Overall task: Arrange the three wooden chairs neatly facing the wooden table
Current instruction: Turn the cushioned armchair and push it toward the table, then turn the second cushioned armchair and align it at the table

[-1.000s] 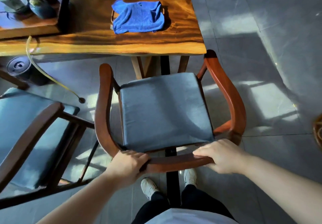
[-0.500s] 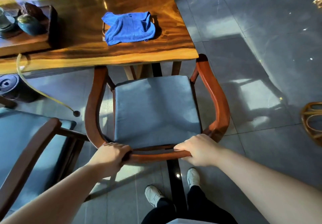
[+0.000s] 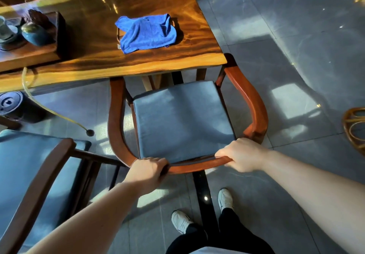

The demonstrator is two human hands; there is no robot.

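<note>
Grip, left hand (image 3: 147, 169): fingers curled over the curved back rail of the middle chair (image 3: 183, 119), clamped on at the rail's left bend.
Far-left chair (image 3: 37, 176): second wooden chair with a blue cushion, sits just beside the middle one, only partly in frame, turned at an angle.
Counter (image 3: 94, 64): glossy wood slab. Dark tray (image 3: 33, 48) with a teal pot on its left end, blue cloth (image 3: 147, 33) bunched near the middle-right.
Hose (image 3: 57, 111): yellowish tube dangling off the counter edge down to the floor between the two chairs.
Middle chair spot: facing the counter, both armrest tips right at the counter edge, the left one tucked under it, seat mostly out in the open.
Grip, right hand (image 3: 244, 155): wrapped around the same back rail, over at the right bend.
Feet: white shoes (image 3: 225, 198) on the grey tile behind the chair.
Far right: some rattan thing (image 3: 354, 127), cut off by the frame edge, can't tell what it is.
</note>
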